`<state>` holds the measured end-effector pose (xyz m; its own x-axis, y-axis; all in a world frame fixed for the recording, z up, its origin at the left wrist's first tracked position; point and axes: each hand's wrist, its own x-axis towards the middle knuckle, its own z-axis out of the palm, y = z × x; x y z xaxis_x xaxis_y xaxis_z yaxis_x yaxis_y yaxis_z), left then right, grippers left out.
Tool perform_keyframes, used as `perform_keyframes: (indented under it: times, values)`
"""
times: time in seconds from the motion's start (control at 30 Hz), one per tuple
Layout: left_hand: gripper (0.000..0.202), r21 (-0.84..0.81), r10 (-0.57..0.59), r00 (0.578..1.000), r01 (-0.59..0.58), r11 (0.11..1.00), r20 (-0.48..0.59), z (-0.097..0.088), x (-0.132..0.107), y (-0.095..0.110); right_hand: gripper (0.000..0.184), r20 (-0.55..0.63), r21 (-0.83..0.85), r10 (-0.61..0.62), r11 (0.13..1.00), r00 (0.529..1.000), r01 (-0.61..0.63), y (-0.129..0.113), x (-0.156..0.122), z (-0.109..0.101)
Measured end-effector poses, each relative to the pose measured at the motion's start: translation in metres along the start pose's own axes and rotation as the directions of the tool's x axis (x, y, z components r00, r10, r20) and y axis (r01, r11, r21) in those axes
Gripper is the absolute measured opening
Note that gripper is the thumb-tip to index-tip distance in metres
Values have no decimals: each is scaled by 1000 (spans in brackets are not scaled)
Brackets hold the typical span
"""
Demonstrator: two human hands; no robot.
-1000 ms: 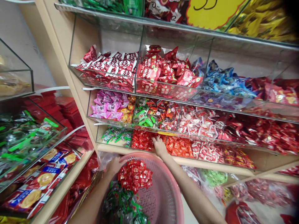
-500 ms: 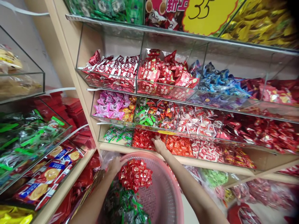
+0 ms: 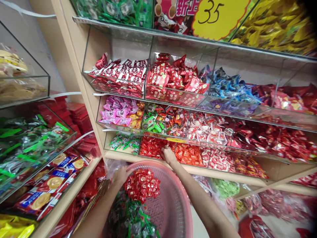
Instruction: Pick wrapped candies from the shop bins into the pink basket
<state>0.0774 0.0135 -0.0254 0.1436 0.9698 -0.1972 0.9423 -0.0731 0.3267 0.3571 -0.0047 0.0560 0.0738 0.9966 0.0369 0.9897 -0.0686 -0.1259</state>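
Note:
My left hand [image 3: 120,176] grips the rim of a pink plastic basket [image 3: 184,198], its fingers wrapped over the edge. Inside the basket lie a heap of red-wrapped candies [image 3: 143,185] and a larger pile of green and dark wrapped candies [image 3: 135,216]. Beyond the basket, my right hand [image 3: 168,154] reaches into the lowest shelf, its fingers curled at the edge of the bin of red candies [image 3: 152,147]. Whether it holds a candy cannot be made out. Orange-red candies [image 3: 188,154] fill the bin just to its right.
Glass-fronted shelves [image 3: 173,94] of wrapped sweets rise ahead. Another glass-sided bin of green-wrapped packets [image 3: 29,145] stands at the left, above packaged biscuits [image 3: 53,180]. A yellow price sign [image 3: 218,16] hangs at the top. Bagged goods [image 3: 277,208] lie low at the right.
The view has shifted very slightly. My right hand stays at the red candy bin and my left hand stays on the basket rim.

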Motion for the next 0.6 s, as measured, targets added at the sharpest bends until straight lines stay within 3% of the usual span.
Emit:
perform_keyframes:
  times: [0.2, 0.3, 0.37, 0.47, 0.53, 0.6]
  values:
    - [51, -6, 3, 1000, -3, 1000, 0, 1, 2, -1, 19, -257, 262, -92, 952, 962, 161, -5, -8, -1]
    - [56, -17, 1, 1000, -1, 1000, -5, 1, 2, 0, 20, -382, 454, -102, 845, 918, 283, -24, -26, -4]
    - [59, -21, -1, 1000, 1, 1000, -8, 2, 2, 0, 19, -400, 613, -56, 726, 915, 312, -37, -45, 1]
    - [59, -16, 6, 1000, -7, 1000, -13, 3, 2, 0, 20, -266, 843, 79, 503, 961, 192, -49, -75, 25]
    - [57, -8, 14, 1000, -14, 1000, -16, 4, 3, -1, 27, -56, 959, 196, 283, 979, -2, -52, -93, 50]
    - [57, -1, 17, 1000, -17, 1000, -17, 6, 4, -2, 31, 165, 984, 305, 21, 938, -180, -51, -105, 75]
